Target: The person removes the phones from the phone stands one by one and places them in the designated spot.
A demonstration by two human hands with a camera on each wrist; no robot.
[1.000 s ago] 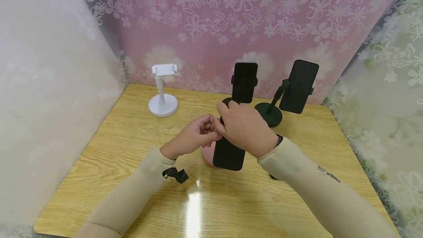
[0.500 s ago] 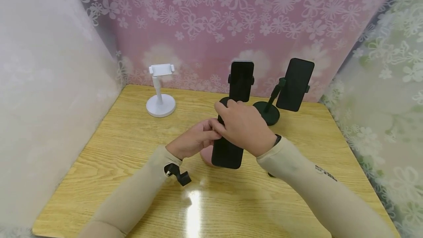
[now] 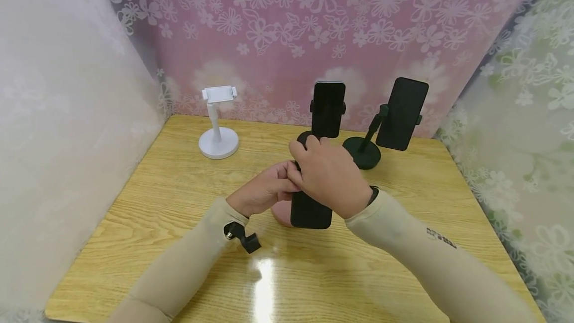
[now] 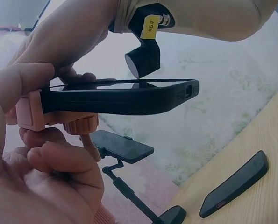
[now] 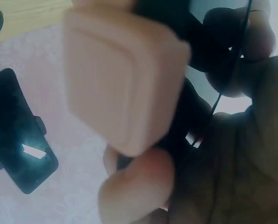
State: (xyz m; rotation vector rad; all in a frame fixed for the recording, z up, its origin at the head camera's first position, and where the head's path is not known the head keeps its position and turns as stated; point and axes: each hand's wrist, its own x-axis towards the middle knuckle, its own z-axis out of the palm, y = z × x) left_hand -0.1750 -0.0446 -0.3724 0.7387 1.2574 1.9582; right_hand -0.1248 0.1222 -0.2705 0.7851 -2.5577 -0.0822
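A black smartphone (image 3: 311, 211) sits in the clamp of a pink phone stand, whose round base (image 3: 281, 212) shows partly behind it in the head view. My left hand (image 3: 264, 188) pinches the left end of the pink clamp (image 4: 31, 111), thumb and fingers on either side. Across the phone's upper part lies my right hand (image 3: 332, 176), gripping phone and clamp from above with curled fingers. In the right wrist view the clamp's other end (image 5: 115, 84) is close up, with a fingertip (image 5: 139, 186) under it. Most of the clamp is hidden by the hands.
At the back left stands a white phone stand (image 3: 218, 142) with nothing in its clamp. Black stands at the back right hold a phone (image 3: 329, 108) and another phone (image 3: 402, 113). One more phone (image 4: 234, 184) lies flat on the wooden table (image 3: 179, 188).
My left fingers have come in from a looser curl to the clamp's left end. The held phone's lower end has swung slightly right, and my right hand has turned a little with it.
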